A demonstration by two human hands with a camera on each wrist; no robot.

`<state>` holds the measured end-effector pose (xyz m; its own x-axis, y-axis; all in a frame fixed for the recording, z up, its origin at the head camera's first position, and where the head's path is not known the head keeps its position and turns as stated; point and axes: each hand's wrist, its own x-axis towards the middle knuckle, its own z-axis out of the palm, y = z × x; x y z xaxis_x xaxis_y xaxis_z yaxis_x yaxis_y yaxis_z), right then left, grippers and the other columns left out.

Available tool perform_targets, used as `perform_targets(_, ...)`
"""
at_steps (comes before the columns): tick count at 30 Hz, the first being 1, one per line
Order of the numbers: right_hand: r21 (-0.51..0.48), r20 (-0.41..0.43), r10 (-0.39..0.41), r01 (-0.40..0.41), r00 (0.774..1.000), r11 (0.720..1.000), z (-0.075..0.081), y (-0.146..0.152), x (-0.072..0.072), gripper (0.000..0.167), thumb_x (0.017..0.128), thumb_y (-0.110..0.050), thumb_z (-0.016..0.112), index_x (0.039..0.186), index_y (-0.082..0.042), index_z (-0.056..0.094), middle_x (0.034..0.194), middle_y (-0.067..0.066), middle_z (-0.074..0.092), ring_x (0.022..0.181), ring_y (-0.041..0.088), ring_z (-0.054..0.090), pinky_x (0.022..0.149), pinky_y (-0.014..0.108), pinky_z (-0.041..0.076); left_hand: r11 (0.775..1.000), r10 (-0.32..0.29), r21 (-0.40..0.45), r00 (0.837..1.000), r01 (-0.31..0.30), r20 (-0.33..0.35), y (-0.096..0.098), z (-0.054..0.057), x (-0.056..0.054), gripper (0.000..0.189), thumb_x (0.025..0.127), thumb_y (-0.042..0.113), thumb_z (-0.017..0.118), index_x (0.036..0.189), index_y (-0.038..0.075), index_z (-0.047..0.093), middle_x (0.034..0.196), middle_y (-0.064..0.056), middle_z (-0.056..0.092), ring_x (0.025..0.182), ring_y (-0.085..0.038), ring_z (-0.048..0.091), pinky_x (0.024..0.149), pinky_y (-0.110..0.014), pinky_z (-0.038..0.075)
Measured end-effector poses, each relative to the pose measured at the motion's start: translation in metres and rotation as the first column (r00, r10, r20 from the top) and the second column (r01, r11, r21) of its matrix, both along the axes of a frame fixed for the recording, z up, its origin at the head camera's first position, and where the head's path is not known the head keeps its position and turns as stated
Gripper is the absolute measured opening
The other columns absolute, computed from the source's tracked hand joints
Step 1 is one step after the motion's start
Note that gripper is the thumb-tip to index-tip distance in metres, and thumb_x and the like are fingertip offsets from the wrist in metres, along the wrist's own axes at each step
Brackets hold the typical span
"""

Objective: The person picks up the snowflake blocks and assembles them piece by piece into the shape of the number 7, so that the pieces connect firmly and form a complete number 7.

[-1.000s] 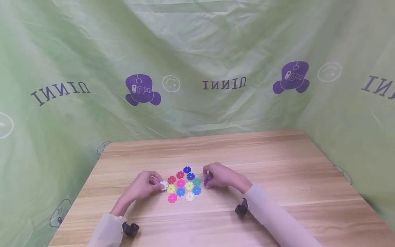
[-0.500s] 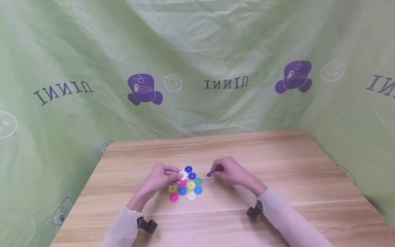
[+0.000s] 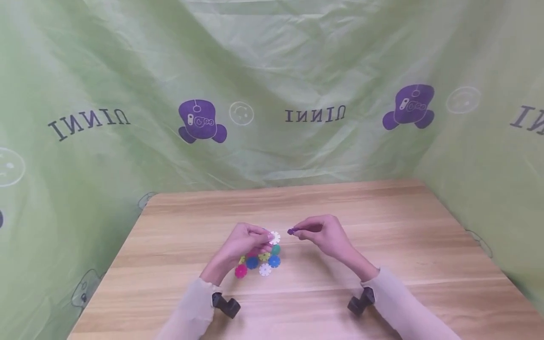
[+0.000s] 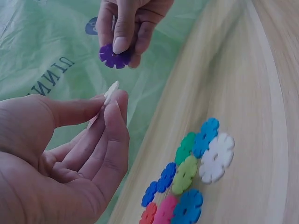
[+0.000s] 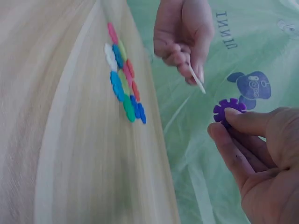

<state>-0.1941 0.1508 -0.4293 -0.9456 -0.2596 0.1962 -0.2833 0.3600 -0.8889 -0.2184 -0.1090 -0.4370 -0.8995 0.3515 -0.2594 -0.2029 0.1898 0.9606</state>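
Note:
My left hand pinches a white notched plastic disc between thumb and fingers, raised above the table. Facing it, my right hand pinches a purple notched disc by its edge. A small gap separates the two discs. In the left wrist view the white disc shows nearly edge-on, while the purple disc shows its flat face. Below and behind my left hand lie several flower-shaped discs, among them a pink disc, a blue disc, a green disc and another white disc. My left hand hides some of them.
The wooden table reaches back to a green printed curtain, which also hangs at both sides. A black wrist camera sits on my left sleeve, and another black camera on my right.
My left hand has carried the white disc from the left side of the group over to the right and up. My right hand has lifted the purple disc off the table, and the two discs are now close.

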Motion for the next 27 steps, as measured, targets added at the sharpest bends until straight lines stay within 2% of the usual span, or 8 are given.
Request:
perform_targets(4,-0.044,0.037,-0.043,0.044,0.998,0.998,-0.001,0.003,0.004,0.015,0.091,-0.012,0.082,0.106,-0.011,0.083,0.106,0.008,0.083,0.097,0.037,0.080,0.082,0.024,0.065,0.999,0.008,0.050,1.000,-0.009,0.026,0.008,-0.002,0.000,0.026,0.096,0.012,0.076,0.115,-0.005,0.076,0.097,-0.017,0.082,0.076,-0.012,0.077,0.082,-0.032,0.067)
perform_targets(7,-0.057,0.040,-0.064,0.066,0.997,0.996,-0.003,0.003,0.005,0.016,0.090,-0.012,0.083,0.105,-0.012,0.083,0.106,0.007,0.083,0.096,0.028,0.081,0.083,0.024,0.065,0.997,0.018,0.068,0.999,-0.020,0.033,0.011,-0.001,0.001,0.025,0.097,0.013,0.075,0.116,-0.004,0.076,0.100,-0.017,0.082,0.081,-0.014,0.079,0.087,-0.034,0.066)
perform_targets(11,-0.062,0.036,-0.076,0.078,0.997,0.995,0.000,-0.001,0.004,0.015,0.088,-0.014,0.084,0.104,-0.014,0.083,0.105,0.005,0.083,0.092,0.016,0.081,0.084,0.025,0.065,0.997,0.036,0.070,0.999,-0.038,0.026,0.014,0.001,0.000,0.024,0.097,0.013,0.075,0.115,-0.003,0.077,0.103,-0.018,0.081,0.086,-0.019,0.080,0.087,-0.033,0.066)
perform_targets(17,-0.070,0.021,-0.058,0.059,0.998,0.996,0.003,-0.005,0.000,0.016,0.089,-0.013,0.084,0.104,-0.009,0.082,0.104,0.010,0.083,0.091,0.021,0.081,0.084,0.026,0.065,0.994,0.060,0.088,0.997,-0.063,0.044,0.018,0.006,-0.002,0.022,0.096,0.015,0.077,0.112,0.000,0.078,0.105,-0.020,0.080,0.082,-0.014,0.078,0.078,-0.022,0.065)
perform_targets(21,-0.059,0.016,-0.063,0.064,0.998,0.996,0.003,-0.005,-0.002,0.016,0.089,-0.014,0.084,0.104,-0.009,0.082,0.103,0.010,0.083,0.091,0.019,0.081,0.083,0.025,0.065,0.994,0.066,0.087,0.997,-0.070,0.051,0.020,0.008,-0.003,0.022,0.096,0.014,0.076,0.113,0.000,0.079,0.106,-0.020,0.080,0.082,-0.014,0.078,0.083,-0.026,0.065)
perform_targets(27,-0.069,0.017,-0.066,0.067,0.998,0.995,0.001,-0.006,-0.001,0.015,0.088,-0.011,0.084,0.102,-0.008,0.081,0.102,0.012,0.082,0.091,0.021,0.081,0.083,0.025,0.065,0.993,0.060,0.100,0.997,-0.065,0.055,0.023,0.010,-0.003,0.022,0.097,0.011,0.075,0.114,-0.002,0.077,0.099,-0.012,0.082,0.082,-0.013,0.078,0.091,-0.033,0.065)
